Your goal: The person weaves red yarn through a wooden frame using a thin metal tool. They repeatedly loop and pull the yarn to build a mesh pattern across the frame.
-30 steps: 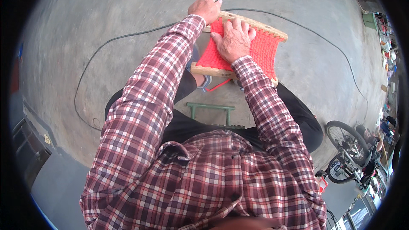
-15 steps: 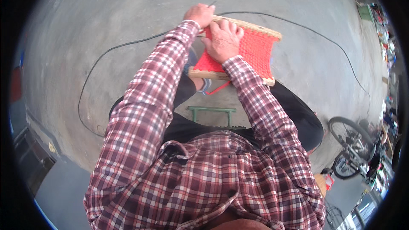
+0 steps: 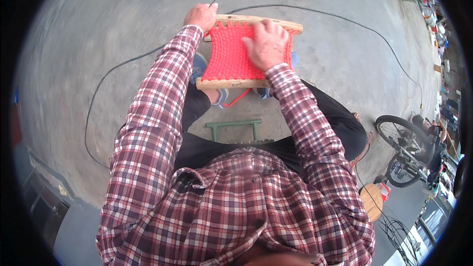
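Note:
A wooden-framed stool seat [image 3: 231, 56] woven with red cord sits in front of me, with a wooden bar along its far and near edges. My left hand [image 3: 200, 17] is closed at the far left corner of the frame. Out of its fist sticks the tip of a thin dark rod [image 3: 213, 1]; the rest is hidden. My right hand [image 3: 267, 44] lies on the right part of the red weave, thumb and fingers apart, slightly blurred, its fingertips near the far bar. A loose red strip [image 3: 235, 99] hangs below the near bar.
A low green metal stool [image 3: 234, 124] stands between my legs. A dark cable [image 3: 129, 61] curves across the concrete floor. To the right are a bicycle [image 3: 401, 133], a round wooden board [image 3: 371, 202], coiled cables [image 3: 398, 234] and clutter along the wall.
My right hand has moved right across the weave, away from my left hand, uncovering the left part. Seat and left hand appear shifted left as the view has moved.

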### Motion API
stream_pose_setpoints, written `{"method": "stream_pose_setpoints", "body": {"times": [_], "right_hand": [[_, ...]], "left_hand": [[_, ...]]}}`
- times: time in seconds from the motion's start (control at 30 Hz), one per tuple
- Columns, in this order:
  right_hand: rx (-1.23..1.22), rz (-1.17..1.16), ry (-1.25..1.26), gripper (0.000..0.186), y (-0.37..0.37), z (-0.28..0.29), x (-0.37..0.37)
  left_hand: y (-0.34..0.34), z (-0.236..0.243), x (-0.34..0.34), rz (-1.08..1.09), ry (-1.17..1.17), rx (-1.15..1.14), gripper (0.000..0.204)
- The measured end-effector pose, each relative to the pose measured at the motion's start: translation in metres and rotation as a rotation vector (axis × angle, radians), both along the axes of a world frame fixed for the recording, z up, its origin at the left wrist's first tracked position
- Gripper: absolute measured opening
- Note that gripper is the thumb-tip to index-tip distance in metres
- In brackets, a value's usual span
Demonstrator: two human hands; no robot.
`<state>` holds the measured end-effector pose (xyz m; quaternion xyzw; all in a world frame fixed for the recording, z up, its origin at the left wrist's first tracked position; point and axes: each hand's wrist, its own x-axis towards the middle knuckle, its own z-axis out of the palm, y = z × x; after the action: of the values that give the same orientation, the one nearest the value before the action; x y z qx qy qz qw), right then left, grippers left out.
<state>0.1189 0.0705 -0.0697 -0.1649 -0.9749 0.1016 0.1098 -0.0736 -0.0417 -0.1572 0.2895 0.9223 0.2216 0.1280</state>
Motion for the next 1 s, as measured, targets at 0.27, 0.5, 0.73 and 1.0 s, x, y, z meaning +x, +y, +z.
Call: {"method": "stream_pose_setpoints", "body": {"times": [0.27,0.5,0.73,1.0], "right_hand": [[0.043,0.034,-0.084,0.043,0.011,0.005,0.006],[-0.026,0.018,-0.112,0.043,0.009,0.003,0.010],[0.002,-0.078,0.001,0.046,0.023,0.005,0.026],[0.075,-0.009,-0.098,0.044,0.034,0.008,0.027]], "left_hand": [[-0.005,0.009,0.001,0.048,-0.036,-0.013,0.050],[-0.008,-0.029,-0.014,0.016,-0.010,0.031,0.050],[-0.009,-0.023,-0.011,-0.084,0.128,-0.025,0.050],[-0.010,0.009,-0.002,0.001,-0.079,-0.029,0.050]]}}
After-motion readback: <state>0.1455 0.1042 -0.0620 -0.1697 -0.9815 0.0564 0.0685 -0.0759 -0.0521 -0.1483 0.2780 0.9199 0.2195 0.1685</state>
